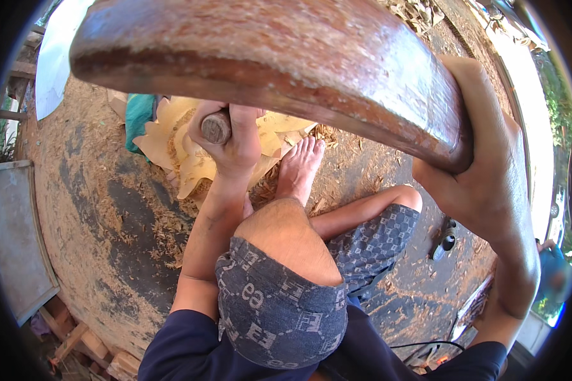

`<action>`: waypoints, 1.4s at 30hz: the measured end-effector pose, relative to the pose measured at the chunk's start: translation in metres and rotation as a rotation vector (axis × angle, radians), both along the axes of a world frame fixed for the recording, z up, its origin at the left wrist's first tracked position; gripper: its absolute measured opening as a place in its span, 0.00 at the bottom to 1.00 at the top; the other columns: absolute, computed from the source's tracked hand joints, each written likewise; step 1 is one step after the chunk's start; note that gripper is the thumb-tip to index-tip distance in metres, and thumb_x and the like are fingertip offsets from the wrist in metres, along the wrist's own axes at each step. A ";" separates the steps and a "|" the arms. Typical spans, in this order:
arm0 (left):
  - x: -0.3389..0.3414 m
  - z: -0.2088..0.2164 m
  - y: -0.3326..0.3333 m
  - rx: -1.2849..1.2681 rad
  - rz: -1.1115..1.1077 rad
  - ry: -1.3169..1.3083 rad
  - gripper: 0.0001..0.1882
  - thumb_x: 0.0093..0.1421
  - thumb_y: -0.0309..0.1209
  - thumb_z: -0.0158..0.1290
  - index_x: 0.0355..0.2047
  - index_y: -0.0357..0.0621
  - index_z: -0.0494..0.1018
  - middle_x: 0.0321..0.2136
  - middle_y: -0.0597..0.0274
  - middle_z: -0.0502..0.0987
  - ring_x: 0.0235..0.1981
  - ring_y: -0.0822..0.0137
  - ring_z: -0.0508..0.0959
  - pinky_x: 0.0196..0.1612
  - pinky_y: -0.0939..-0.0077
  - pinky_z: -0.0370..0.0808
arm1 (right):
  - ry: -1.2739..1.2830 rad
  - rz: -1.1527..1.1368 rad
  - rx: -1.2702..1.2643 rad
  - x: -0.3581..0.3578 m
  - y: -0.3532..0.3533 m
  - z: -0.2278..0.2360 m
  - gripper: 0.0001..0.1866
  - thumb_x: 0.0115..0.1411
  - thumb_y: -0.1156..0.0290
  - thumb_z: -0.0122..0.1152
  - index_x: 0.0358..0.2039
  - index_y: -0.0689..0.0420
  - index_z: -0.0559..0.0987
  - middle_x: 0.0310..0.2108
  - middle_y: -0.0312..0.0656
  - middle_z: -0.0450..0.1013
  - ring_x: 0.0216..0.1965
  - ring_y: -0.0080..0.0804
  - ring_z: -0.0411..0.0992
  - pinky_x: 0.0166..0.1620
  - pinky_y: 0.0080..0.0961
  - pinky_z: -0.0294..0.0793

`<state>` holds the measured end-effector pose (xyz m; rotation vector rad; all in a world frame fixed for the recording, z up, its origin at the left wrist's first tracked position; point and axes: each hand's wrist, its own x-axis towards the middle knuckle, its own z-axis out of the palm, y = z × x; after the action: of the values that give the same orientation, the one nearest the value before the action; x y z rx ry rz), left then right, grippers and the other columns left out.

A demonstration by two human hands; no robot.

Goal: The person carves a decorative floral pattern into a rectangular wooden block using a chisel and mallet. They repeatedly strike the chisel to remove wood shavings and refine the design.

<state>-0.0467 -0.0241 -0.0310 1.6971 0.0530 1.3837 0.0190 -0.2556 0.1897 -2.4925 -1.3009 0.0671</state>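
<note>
My right hand grips one end of a long reddish-brown wooden mallet, raised high and close to the camera across the top of the view. My left hand is closed around a round wooden chisel handle, held upright over a pale carved wood piece with leaf-like scalloped edges lying on the ground. My bare foot rests against the carving's right side. My knees in patterned blue shorts fill the lower middle.
Wood shavings and sawdust cover the dark concrete floor. A teal cloth lies behind the carving. A grey flat panel stands at left, bricks at lower left, a small dark tool at right.
</note>
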 end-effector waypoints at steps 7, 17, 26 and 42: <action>0.001 -0.016 -0.003 -0.124 -0.015 -0.004 0.08 0.69 0.30 0.58 0.37 0.36 0.74 0.32 0.64 0.78 0.33 0.77 0.72 0.36 0.78 0.70 | -0.120 0.064 0.086 0.007 -0.013 -0.017 0.42 0.43 0.85 0.65 0.64 0.61 0.69 0.45 0.52 0.77 0.47 0.45 0.79 0.51 0.34 0.77; 0.011 -0.023 -0.017 0.111 0.055 0.018 0.20 0.67 0.31 0.59 0.56 0.42 0.70 0.51 0.56 0.75 0.53 0.59 0.73 0.55 0.62 0.68 | -0.353 0.203 -0.088 0.020 0.001 -0.016 0.34 0.47 0.80 0.75 0.57 0.55 0.75 0.41 0.50 0.79 0.43 0.49 0.81 0.45 0.34 0.79; 0.019 -0.023 -0.002 0.441 0.351 0.338 0.26 0.62 0.25 0.59 0.61 0.44 0.70 0.56 0.52 0.75 0.58 0.49 0.73 0.61 0.56 0.66 | -0.206 0.242 -0.181 0.036 0.015 0.000 0.17 0.58 0.78 0.63 0.47 0.58 0.71 0.29 0.47 0.75 0.30 0.45 0.79 0.31 0.40 0.78; 0.035 -0.006 0.003 0.393 0.362 0.236 0.07 0.61 0.23 0.63 0.39 0.37 0.78 0.36 0.62 0.81 0.34 0.71 0.77 0.42 0.71 0.73 | -0.260 0.280 -0.151 0.042 0.002 -0.022 0.15 0.61 0.80 0.58 0.47 0.66 0.68 0.25 0.50 0.74 0.24 0.44 0.80 0.26 0.41 0.79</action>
<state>-0.0119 -0.0212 -0.0372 2.2609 0.2458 1.5174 0.0606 -0.2531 0.1677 -2.4858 -1.8093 -0.1010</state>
